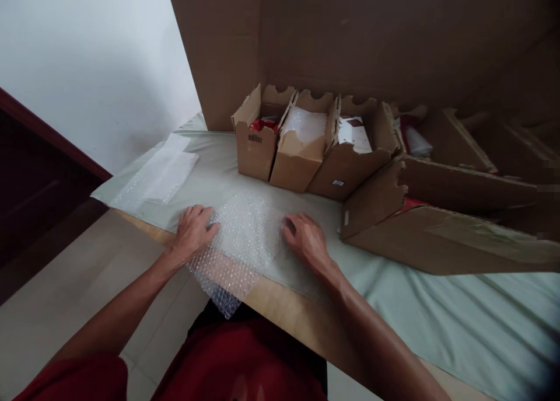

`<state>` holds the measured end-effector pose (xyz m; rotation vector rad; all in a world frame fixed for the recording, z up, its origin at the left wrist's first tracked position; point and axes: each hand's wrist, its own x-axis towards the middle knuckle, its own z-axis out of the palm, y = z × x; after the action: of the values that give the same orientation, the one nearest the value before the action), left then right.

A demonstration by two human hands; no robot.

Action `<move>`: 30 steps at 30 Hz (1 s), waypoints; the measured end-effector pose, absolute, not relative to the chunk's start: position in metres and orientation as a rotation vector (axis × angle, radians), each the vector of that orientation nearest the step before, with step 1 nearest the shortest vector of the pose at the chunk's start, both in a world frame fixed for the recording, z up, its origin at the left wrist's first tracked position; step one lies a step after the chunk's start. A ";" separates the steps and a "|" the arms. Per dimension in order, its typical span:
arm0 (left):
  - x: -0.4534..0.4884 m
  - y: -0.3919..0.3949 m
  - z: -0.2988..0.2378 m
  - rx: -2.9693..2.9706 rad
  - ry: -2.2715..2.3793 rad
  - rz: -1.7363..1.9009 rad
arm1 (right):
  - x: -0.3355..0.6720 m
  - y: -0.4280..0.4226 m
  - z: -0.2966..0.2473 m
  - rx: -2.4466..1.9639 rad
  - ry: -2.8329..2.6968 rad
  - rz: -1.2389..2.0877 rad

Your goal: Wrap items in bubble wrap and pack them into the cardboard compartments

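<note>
A clear sheet of bubble wrap (240,232) lies in front of me, its near corner hanging over the table's edge. At its left side my left hand (195,233) rests with the fingers bent loosely and the thumb apart, touching the wrap's border. My right hand (308,240) is just beyond the right side of the sheet, over the cloth. Its fingers curve downward with a gap to the thumb, and nothing shows in it. Farther left lie flat bubble-wrap pieces (172,170), partly overlapping.
Cardboard bins stand in a row at the back: one with a red item (265,125), one with white bubble wrap (306,124), one with white pieces (355,135). A longer cardboard box (437,237) sits at right. Pale green cloth (394,290) covers the table; tall cardboard panels rise behind.
</note>
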<state>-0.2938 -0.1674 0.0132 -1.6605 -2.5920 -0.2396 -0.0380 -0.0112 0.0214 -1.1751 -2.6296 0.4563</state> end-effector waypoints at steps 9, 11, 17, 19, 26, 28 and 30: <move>-0.293 -0.161 0.019 -1.842 -2.619 -0.317 | -0.047 -0.010 0.020 -1.192 -2.650 0.361; -0.292 -0.155 0.023 -1.950 -2.577 -0.357 | -0.033 -0.017 0.023 -1.199 -2.647 0.391; -0.267 -0.105 0.043 -2.162 -2.143 -0.426 | 0.030 -0.038 0.018 -1.284 -2.385 0.763; -0.253 -0.089 0.045 -2.142 -2.074 -0.497 | 0.048 -0.041 0.013 -1.271 -2.223 0.926; -0.201 -0.118 0.030 -2.415 -1.960 -0.655 | 0.065 -0.049 0.004 -1.203 -2.066 1.081; -0.184 -0.141 0.026 -2.563 -1.908 -0.615 | 0.062 -0.052 0.005 -1.196 -2.070 1.100; -0.168 -0.157 0.021 -2.639 -1.883 -0.564 | 0.059 -0.057 0.006 -1.165 -2.051 1.150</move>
<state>-0.1682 -0.1569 0.0211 -2.6394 -1.8831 -0.5640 0.0585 -0.0565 0.0055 -1.1645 -2.0506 1.1504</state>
